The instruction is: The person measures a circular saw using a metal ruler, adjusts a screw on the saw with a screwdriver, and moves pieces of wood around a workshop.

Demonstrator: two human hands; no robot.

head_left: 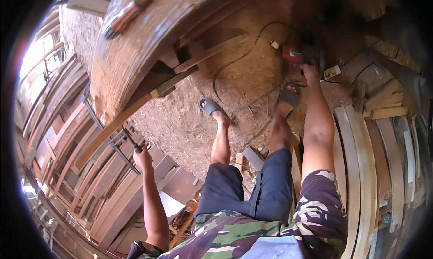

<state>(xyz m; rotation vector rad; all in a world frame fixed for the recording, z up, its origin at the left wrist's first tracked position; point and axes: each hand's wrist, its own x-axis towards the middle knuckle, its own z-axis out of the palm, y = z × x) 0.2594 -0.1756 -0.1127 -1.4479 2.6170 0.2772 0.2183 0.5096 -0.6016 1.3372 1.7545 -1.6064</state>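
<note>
My left hand is closed round the dark handle of a metal bar clamp. The clamp sits across a long wooden board at the edge of the workbench. Farther off to the right, my right hand grips a red-and-black power tool held low over the floor. Shadow and blur hide much of that tool, so its exact kind does not show.
A red-and-grey tool lies on the bench top. A black cable loops across the dusty floor near my sandalled feet, with a white socket block beyond. Stacked planks stand at left and long boards at right.
</note>
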